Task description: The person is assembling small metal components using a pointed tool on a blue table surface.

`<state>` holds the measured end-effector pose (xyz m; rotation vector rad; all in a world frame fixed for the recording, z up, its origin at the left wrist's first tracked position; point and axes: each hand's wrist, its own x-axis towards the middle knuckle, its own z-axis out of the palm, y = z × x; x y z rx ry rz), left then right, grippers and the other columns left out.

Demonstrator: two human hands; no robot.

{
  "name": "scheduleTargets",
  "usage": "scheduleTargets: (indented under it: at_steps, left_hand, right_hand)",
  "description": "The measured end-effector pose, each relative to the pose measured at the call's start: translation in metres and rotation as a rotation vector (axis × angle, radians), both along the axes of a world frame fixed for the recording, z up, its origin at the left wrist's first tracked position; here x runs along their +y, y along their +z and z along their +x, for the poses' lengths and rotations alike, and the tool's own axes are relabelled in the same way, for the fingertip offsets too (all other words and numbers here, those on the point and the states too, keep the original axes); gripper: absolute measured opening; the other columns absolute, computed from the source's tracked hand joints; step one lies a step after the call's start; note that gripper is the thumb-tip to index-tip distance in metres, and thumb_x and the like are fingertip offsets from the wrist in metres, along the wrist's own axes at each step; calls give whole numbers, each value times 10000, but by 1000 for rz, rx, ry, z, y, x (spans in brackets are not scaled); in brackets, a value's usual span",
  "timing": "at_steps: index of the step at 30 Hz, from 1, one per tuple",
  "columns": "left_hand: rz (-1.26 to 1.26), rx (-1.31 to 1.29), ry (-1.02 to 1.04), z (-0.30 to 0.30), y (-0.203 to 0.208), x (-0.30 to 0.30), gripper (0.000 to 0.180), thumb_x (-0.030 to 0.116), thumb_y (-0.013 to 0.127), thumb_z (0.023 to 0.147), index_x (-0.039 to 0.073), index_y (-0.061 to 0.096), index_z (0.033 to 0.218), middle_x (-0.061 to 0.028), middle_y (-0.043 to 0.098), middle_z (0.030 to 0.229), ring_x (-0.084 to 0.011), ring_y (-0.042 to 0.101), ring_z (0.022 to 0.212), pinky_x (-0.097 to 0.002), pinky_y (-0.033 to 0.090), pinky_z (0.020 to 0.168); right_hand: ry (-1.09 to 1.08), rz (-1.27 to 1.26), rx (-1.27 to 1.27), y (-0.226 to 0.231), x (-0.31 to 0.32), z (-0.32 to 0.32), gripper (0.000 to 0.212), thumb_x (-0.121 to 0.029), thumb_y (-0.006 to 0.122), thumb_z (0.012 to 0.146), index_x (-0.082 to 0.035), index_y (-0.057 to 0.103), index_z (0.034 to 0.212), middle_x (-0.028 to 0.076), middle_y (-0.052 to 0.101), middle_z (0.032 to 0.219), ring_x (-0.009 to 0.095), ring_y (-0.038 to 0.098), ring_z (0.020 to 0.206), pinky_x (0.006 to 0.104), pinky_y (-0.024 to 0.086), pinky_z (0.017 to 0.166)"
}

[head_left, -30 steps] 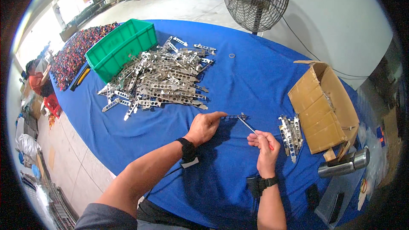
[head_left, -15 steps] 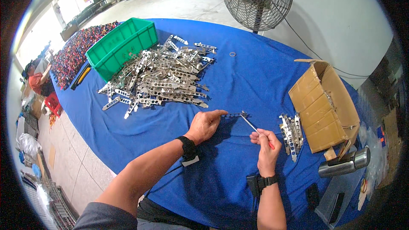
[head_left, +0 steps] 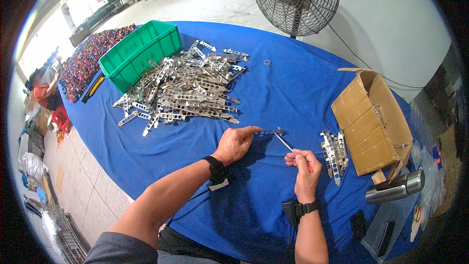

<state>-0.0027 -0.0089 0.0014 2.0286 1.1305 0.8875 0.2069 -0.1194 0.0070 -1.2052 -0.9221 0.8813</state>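
Observation:
My left hand [head_left: 234, 144] is closed on one end of a slim perforated metal bracket [head_left: 267, 132], held level just over the blue cloth. In my right hand [head_left: 307, 167] is a red-handled tool with a thin metal shaft [head_left: 284, 143]. Its tip is by the bracket's far right end; whether they touch I cannot tell. Beyond my left hand lies a large heap of similar metal brackets [head_left: 190, 88]. A smaller stack of brackets [head_left: 334, 156] lies right of my right hand.
A green plastic crate [head_left: 117, 63] stands behind the heap, beside many small colourful pieces [head_left: 93, 58]. At the right are an open cardboard box [head_left: 364, 127] and a steel flask [head_left: 395, 187]. A fan [head_left: 296, 0] stands past the table. Another person [head_left: 43, 93] is far left.
The tool's tip has shifted slightly toward me and left along the bracket's end. My left hand and the bracket have hardly moved.

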Motion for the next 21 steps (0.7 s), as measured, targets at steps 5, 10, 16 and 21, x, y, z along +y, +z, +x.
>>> scheduleTargets:
  at_steps: [5, 10, 16, 21]
  left_hand:
    - [29, 0, -5, 0, -2, 1, 250, 105, 558, 931, 87, 691, 1142, -163, 565, 635, -193, 541, 529, -359, 465, 562]
    - [13, 24, 1, 1, 0, 0, 254, 98, 561, 928, 88, 688, 1148, -158, 559, 627, -183, 532, 530, -357, 463, 563]
    - [0, 18, 6, 1, 0, -1, 267, 124, 530, 930, 126, 697, 1139, -194, 609, 678, -344, 623, 607, -420, 488, 600]
    - [22, -7, 6, 2, -1, 0, 243, 111, 553, 948, 80, 691, 1145, -130, 524, 596, -150, 497, 529, -340, 452, 550]
  right_hand:
    - [-32, 21, 97, 2, 3, -2, 176, -100, 547, 977, 35, 660, 975, 127, 705, 874, 182, 688, 777, 298, 561, 701]
    - [-29, -7, 25, -4, 2, 3, 178, -101, 546, 982, 36, 661, 992, 125, 704, 877, 178, 687, 782, 302, 565, 711]
    - [-31, 39, -54, -1, 2, -3, 172, -68, 530, 969, 51, 648, 1006, 129, 692, 861, 180, 678, 755, 305, 561, 696]
    - [-44, 11, -87, -1, 2, 2, 171, -63, 529, 965, 51, 651, 1001, 131, 694, 856, 180, 678, 750, 304, 566, 698]
